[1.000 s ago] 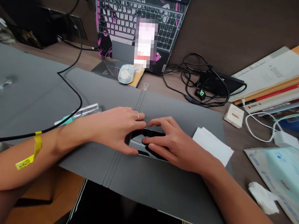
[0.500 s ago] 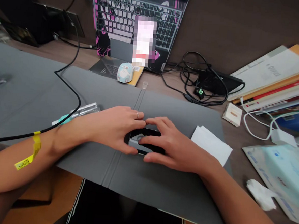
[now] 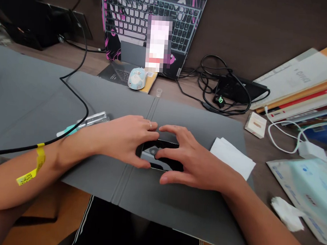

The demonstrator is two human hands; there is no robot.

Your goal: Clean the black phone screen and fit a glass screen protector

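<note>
Right hand (image 3: 187,157) fans out: thumb has slid off the phone (image 3: 162,164)!

And that thumb now sits just below the phone, mid-frame, fingers spread, nothing grasped, 1 fingertip at the dark glass; touching or hovering, can't tell! Left hand (image 3: 126,138), centre, pinches the phone's left end, thumb to fingers, on the grey mat (image 3: 158,200). Over to the containers! Plastic packet (image 3: 311,187), lower right, pale blue showing within. Small white box (image 3: 256,125), right of frame, contents out of sight. Tiny clear cup (image 3: 159,92), upper centre, too small to tell what's inside. White folded paper (image 3: 232,158) lies right of centre.
</note>
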